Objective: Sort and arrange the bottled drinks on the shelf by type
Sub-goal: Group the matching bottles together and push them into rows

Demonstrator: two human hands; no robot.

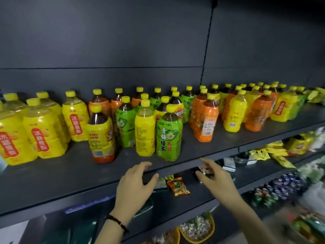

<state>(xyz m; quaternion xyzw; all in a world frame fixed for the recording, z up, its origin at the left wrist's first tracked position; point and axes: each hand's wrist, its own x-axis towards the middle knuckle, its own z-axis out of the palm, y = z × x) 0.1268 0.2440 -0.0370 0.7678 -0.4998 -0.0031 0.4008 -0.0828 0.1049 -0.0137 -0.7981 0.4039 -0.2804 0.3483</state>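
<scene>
1. Two bare hands hover at the near edge of the dark shelf (70,176). The left hand (135,184) and right hand (218,182) have fingers apart, loosely curved, holding nothing.
2. Mixed bottled drinks stand upright along the shelf. The green tea bottle (168,136) is nearest, just beyond both hands, beside a yellow bottle (145,131) on its left.
3. Probable step: take the green one. Wrap the fingers round its body and lift straight up, so its neighbours stay standing.
4. Other green bottles (125,127) stand just behind and left, so it likely belongs with them.
</scene>
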